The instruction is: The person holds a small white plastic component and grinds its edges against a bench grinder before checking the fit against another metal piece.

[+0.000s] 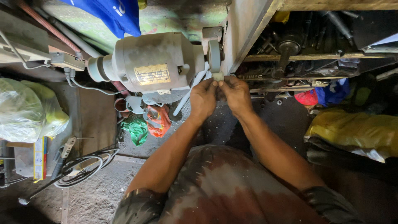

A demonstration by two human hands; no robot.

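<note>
Head view: left hand (203,98) and right hand (236,93) pinch a small pale block (217,76) between fingertips, touching the grinding wheel (214,56).

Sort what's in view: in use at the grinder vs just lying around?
In use: left hand and right hand pinching a small pale piece at the grinding wheel of the bench grinder.

Lying about: coiled cable, plastic bags, orange and green rags, blue cloth.
</note>
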